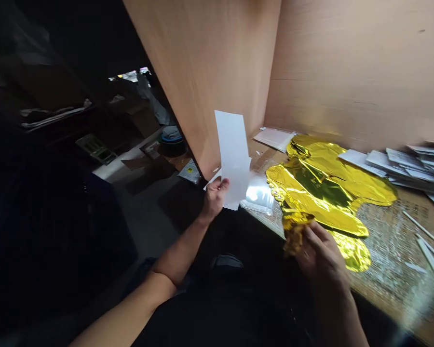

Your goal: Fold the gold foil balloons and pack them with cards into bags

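My left hand (215, 195) is closed round the lower left edge of a white sheet of paper (233, 149), held upright near the front edge of the bench. In my right hand (321, 248), the fingers pinch the crumpled end of a shiny gold foil balloon (318, 193). This flat balloon spreads over the bench top, wrinkled and with rounded lobes. Between the two hands, a clear plastic sleeve (258, 195) lies on the bench edge, partly hidden behind the paper.
White packets (415, 166) are heaped at the back right. Thin white sticks (432, 260) lie at the right. A pale flat packet (275, 139) rests by the wooden panels (217, 62). Boxes and bags (144, 118) stand in the dark area on the left.
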`<state>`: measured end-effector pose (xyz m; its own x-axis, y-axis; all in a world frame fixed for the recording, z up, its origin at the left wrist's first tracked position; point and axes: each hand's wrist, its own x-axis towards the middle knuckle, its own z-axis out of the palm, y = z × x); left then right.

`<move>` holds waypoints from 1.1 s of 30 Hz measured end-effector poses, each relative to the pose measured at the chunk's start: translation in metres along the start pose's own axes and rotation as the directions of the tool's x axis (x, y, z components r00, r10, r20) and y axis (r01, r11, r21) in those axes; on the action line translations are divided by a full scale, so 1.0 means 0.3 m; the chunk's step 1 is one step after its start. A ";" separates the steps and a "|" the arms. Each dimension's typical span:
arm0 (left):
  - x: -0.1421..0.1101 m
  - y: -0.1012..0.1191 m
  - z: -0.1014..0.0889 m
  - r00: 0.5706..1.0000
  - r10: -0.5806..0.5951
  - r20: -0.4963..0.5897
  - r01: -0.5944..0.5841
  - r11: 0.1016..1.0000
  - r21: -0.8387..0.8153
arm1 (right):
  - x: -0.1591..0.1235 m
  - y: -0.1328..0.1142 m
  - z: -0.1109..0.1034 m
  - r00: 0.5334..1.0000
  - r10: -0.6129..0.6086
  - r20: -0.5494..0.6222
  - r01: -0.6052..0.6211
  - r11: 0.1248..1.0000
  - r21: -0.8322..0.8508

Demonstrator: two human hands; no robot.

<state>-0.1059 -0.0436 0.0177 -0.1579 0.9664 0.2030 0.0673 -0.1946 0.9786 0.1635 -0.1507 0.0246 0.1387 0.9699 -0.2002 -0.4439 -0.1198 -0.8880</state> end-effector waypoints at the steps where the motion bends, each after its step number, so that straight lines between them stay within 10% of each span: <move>1: -0.069 0.000 0.071 0.996 -0.063 0.057 0.072 0.983 -0.170 | 0.023 -0.004 0.037 0.995 -0.102 0.010 0.102 0.995 -0.018; 5: -0.275 -0.029 0.259 0.859 -0.191 0.475 0.447 0.733 -0.513 | 0.065 -0.027 0.056 0.961 -0.273 0.047 0.272 0.898 -0.346; 10: -0.204 -0.088 0.279 0.361 -0.267 0.893 0.905 0.332 -0.267 | -0.009 -0.078 -0.107 0.985 -0.144 0.100 0.173 0.703 -0.689; 16: -0.140 -0.049 0.383 0.219 -0.395 0.892 0.761 0.642 0.098 | -0.039 -0.107 -0.197 0.981 -0.118 0.151 0.179 0.275 -0.945; 19: -0.173 -0.004 0.429 0.232 -0.343 0.910 0.535 0.826 0.175 | -0.063 -0.127 -0.213 0.981 -0.084 0.176 0.193 0.277 -0.941; 26: -0.149 -0.006 0.497 0.339 -0.230 0.912 0.187 0.967 0.174 | -0.123 -0.146 -0.299 0.978 0.189 0.090 -0.112 0.837 -0.535; 30: -0.169 -0.030 0.572 0.617 -0.215 0.757 0.342 0.939 -0.013 | -0.104 -0.027 -0.282 0.996 0.036 -0.079 -0.064 0.919 -0.389; 33: -0.225 -0.061 0.622 0.700 -0.268 0.662 0.531 0.815 -0.231 | -0.063 0.034 -0.286 0.969 -0.141 -0.201 0.062 0.934 -0.353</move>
<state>0.0873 -0.0738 -0.0204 0.5234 0.8401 -0.1425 -0.2569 0.3151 0.9136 0.2324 -0.1884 -0.0163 0.3746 0.9146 -0.1523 -0.0933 -0.1263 -0.9876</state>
